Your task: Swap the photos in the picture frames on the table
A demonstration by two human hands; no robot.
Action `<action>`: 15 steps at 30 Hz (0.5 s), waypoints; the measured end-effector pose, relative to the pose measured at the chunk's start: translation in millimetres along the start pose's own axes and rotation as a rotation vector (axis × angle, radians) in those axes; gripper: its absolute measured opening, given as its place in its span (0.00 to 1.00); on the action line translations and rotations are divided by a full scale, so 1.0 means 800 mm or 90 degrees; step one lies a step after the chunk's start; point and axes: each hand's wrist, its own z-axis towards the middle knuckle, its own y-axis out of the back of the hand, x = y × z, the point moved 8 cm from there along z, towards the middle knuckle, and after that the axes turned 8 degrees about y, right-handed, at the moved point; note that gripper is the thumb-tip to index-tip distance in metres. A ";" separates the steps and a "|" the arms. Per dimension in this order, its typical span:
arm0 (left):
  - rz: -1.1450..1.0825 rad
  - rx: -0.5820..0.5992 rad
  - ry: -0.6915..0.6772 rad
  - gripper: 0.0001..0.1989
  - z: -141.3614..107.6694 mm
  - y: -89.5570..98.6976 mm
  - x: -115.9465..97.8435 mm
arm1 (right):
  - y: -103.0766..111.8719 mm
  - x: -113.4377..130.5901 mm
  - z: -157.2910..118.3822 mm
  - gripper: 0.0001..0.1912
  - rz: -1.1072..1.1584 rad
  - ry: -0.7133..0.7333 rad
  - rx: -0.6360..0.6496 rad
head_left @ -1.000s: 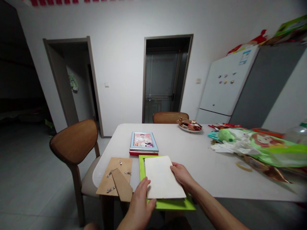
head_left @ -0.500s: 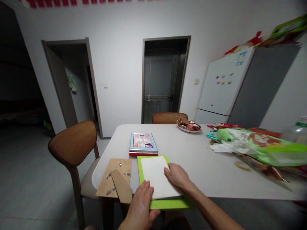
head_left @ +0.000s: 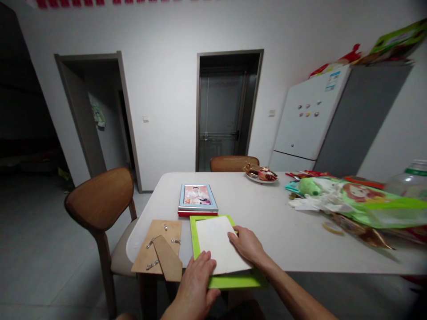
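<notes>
A green frame (head_left: pixel 230 282) lies at the table's near edge, with a white sheet (head_left: pixel 218 244) over its middle, slightly askew so that a dark gap shows at the top left. My left hand (head_left: pixel 196 278) rests on the frame's lower left side, thumb and fingers apart, fingertips on the sheet's edge. My right hand (head_left: pixel 247 244) grips the right side of the frame and sheet, its thumb on the white surface. Left of them lies a brown backing board (head_left: pixel 156 244) with metal clips and a stand flap. A blue photo frame (head_left: pixel 198 198) sits on a red one (head_left: pixel 196 214) behind.
A plate of wrapped items (head_left: pixel 262 176) is at the table's far side. Green packaging (head_left: pixel 370 202), crumpled tissue, a tape roll (head_left: pixel 332 228) and a clear bottle (head_left: pixel 410 180) lie to the right. Wooden chairs (head_left: pixel 102 200) stand left and behind; a fridge (head_left: pixel 300 115) is back right.
The white sheet has shifted slightly within the green frame, showing a dark gap at its top left. Both hands keep nearly the same places, and the view has moved slightly.
</notes>
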 end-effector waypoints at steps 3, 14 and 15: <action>-0.008 -0.017 -0.019 0.29 -0.002 0.001 -0.001 | 0.001 0.000 0.000 0.17 0.016 0.004 -0.008; -0.039 0.004 0.020 0.17 0.000 0.003 -0.001 | 0.001 -0.002 0.002 0.17 0.031 0.013 0.012; -0.043 0.000 0.021 0.17 0.000 0.003 -0.001 | 0.000 -0.001 0.001 0.17 0.006 0.012 0.014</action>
